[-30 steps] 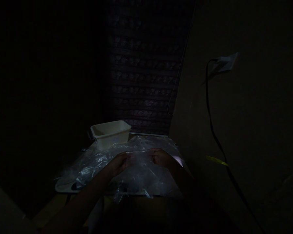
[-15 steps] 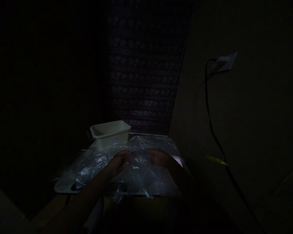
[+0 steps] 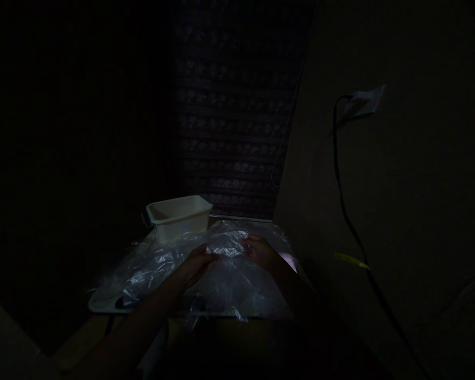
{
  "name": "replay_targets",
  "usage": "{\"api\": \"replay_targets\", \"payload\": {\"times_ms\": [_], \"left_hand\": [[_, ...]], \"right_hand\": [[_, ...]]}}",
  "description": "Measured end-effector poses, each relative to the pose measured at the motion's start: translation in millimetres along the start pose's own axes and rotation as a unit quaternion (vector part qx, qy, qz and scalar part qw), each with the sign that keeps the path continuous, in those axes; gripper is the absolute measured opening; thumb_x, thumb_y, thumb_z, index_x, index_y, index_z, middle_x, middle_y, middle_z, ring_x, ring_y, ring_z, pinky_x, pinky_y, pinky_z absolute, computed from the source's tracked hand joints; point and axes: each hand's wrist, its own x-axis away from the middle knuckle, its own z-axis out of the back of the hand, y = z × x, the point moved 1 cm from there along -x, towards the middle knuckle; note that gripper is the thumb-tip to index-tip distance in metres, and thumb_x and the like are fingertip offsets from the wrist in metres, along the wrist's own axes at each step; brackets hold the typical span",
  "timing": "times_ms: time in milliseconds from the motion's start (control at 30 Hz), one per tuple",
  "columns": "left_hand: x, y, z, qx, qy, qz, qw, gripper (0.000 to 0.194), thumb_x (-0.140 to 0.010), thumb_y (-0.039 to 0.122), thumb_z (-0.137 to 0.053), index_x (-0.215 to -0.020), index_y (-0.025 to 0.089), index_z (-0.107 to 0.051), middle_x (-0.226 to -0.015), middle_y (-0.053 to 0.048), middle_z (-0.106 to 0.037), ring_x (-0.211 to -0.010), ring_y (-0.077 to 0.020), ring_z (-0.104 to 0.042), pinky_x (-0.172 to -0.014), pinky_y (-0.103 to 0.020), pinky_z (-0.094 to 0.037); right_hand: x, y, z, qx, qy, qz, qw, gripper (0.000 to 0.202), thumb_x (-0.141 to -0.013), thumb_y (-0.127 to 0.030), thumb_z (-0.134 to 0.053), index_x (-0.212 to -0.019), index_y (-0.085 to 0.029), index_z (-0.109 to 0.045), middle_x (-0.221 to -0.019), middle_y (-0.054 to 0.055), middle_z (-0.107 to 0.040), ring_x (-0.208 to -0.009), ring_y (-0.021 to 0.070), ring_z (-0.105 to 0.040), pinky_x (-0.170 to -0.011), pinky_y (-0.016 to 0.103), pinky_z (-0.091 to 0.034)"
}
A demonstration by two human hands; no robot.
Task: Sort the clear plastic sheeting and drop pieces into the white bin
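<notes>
Left hand (image 3: pixel 198 265) and right hand (image 3: pixel 262 252) are pinching crinkled clear plastic (image 3: pixel 227 245) at opposite sides, probably steadying it between them!

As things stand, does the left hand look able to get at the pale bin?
Probably yes: the pale bin stands just beyond the left hand, with only low, crumpled clear plastic between, though the hand would likely have to release the held film.

A thin, clear plastic piece (image 3: pixel 227 247), perhaps a bag though the dimness makes that uncertain, spans crinkled and glinting between left hand (image 3: pixel 197 265) and right hand (image 3: pixel 262 253) over the desk (image 3: pixel 100 305).
</notes>
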Motion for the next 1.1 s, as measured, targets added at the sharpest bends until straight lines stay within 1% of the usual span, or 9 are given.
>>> {"api": "replay_targets", "payload": {"times_ms": [67,167,267,367,467,600,733,867,1100], "left_hand": [[-1.1,-1.0,-0.2,-0.006,0.016,-0.007,1.000,0.019,-0.049,0.004,-0.057,-0.066,0.011,-0.053,-0.062,-0.002,-0.059,-0.059,-0.0112,-0.054,-0.060,-0.022,-0.042],[-2.7,-1.7,3.7,-0.005,0.046,-0.019,0.999,0.014,-0.049,0.006,-0.058,-0.061,0.011,-0.053,-0.060,-0.002,-0.058,-0.058,-0.0101,-0.054,-0.060,-0.021,-0.042],[-3.4,-2.0,8.4,-0.001,0.057,-0.019,0.998,0.010,-0.049,0.007,-0.058,-0.057,0.011,-0.053,-0.057,-0.001,-0.057,-0.055,-0.0087,-0.053,-0.059,-0.020,-0.042],[-3.5,-2.5,10.6,-0.010,0.062,-0.016,0.998,0.009,-0.050,0.009,-0.058,-0.055,0.011,-0.051,-0.053,0.000,-0.056,-0.051,-0.0083,-0.052,-0.058,-0.020,-0.042],[-4.1,-4.0,10.6,-0.022,0.075,-0.005,0.997,0.009,-0.052,0.011,-0.058,-0.055,0.011,-0.050,-0.051,0.000,-0.056,-0.049,-0.0093,-0.053,-0.057,-0.023,-0.044],[-5.7,-6.0,9.6,-0.022,0.082,0.012,0.996,0.010,-0.054,0.012,-0.057,-0.053,0.012,-0.047,-0.049,-0.001,-0.055,-0.051,-0.0127,-0.055,-0.058,-0.027,-0.045],[-5.4,-5.2,9.8,-0.029,0.081,0.017,0.996,0.009,-0.057,0.013,-0.054,-0.054,0.012,-0.046,-0.051,-0.002,-0.056,-0.052,-0.0146,-0.056,-0.056,-0.028,-0.045],[-3.1,-2.5,9.4,-0.023,0.072,0.005,0.997,0.013,-0.056,0.016,-0.055,-0.052,0.013,-0.044,-0.046,0.001,-0.051,-0.052,-0.0147,-0.056,-0.056,-0.028,-0.045],[-4.7,-4.6,11.0,-0.037,0.070,-0.002,0.997,0.015,-0.058,0.022,-0.053,-0.052,0.013,-0.043,-0.048,0.000,-0.051,-0.053,-0.0151,-0.056,-0.058,-0.030,-0.044]], "right_hand": [[0.3,0.8,0.4,0.006,-0.013,-0.022,1.000,0.017,-0.051,-0.019,-0.058,-0.055,-0.015,-0.042,-0.044,-0.006,-0.043,-0.038,0.0043,-0.041,-0.039,0.019,-0.029],[2.6,1.3,2.0,0.027,-0.029,-0.085,0.996,0.016,-0.056,-0.023,-0.055,-0.064,-0.017,-0.043,-0.044,-0.008,-0.041,-0.036,0.0057,-0.043,-0.043,0.022,-0.034],[5.6,-0.5,4.0,0.047,-0.043,-0.111,0.992,0.017,-0.057,-0.024,-0.054,-0.062,-0.017,-0.040,-0.043,-0.008,-0.039,-0.040,0.0084,-0.048,-0.046,0.024,-0.036],[6.7,-2.5,5.1,0.078,-0.055,-0.099,0.990,0.020,-0.054,-0.024,-0.056,-0.059,-0.016,-0.039,-0.045,-0.005,-0.043,-0.044,0.0109,-0.051,-0.041,0.021,-0.032],[5.0,-2.3,5.6,0.095,-0.052,-0.071,0.992,0.020,-0.052,-0.023,-0.057,-0.054,-0.015,-0.039,-0.045,-0.005,-0.044,-0.041,0.0070,-0.046,-0.038,0.018,-0.028],[0.1,-0.7,7.2,0.126,-0.025,-0.014,0.992,0.021,-0.046,-0.019,-0.059,-0.047,-0.014,-0.039,-0.040,-0.006,-0.041,-0.036,0.0032,-0.038,-0.037,0.018,-0.025],[-2.3,-1.8,9.2,0.128,0.001,0.019,0.992,0.019,-0.044,-0.018,-0.060,-0.048,-0.014,-0.042,-0.042,-0.006,-0.040,-0.037,0.0034,-0.036,-0.036,0.018,-0.023],[-3.5,-3.5,12.5,0.138,0.043,0.021,0.989,0.017,-0.041,-0.017,-0.061,-0.052,-0.015,-0.048,-0.049,-0.004,-0.046,-0.042,0.0049,-0.040,-0.038,0.018,-0.026],[-5.5,-3.9,17.4,0.134,0.067,0.021,0.988,0.026,-0.040,-0.017,-0.063,-0.063,-0.015,-0.052,-0.058,-0.001,-0.051,-0.052,0.0094,-0.048,-0.047,0.022,-0.036]]}}
